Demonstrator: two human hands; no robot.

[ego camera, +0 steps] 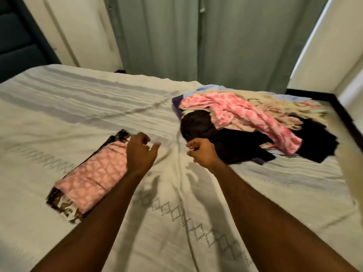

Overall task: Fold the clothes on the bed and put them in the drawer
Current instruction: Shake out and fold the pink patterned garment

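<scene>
— Pale bedspread (59,118) with stitched diamonds and grey stripes covers the bed, and green curtains (196,36) hang on the far side. What lies on it?

— Near left, a folded stack (86,177): a pink patterned piece on top of a black-and-white patterned one, whose edges stick out at both ends. Far right, an unfolded heap (255,122) of clothes (pink patterned fabric draped over beige, dark garments underneath, a bit of purple and light blue at the edges).

— And the hands?

— Both arms reach forward from the near edge. The left hand (140,152) is over the far right corner of the folded stack, fingers loosely curled, thumb out; it grips nothing that I can see, though whether it touches the pink piece I cannot tell. The right hand (202,152) is at the near left edge of the heap, beside the dark garment (225,138), fingers curled inward. The picture is blurred there, so I cannot tell whether it pinches the dark cloth or is simply clenched.

— Anything else around?

— A dark headboard at the far left, a white wall to the right, and a dark bed frame (341,112) along the right edge.
</scene>
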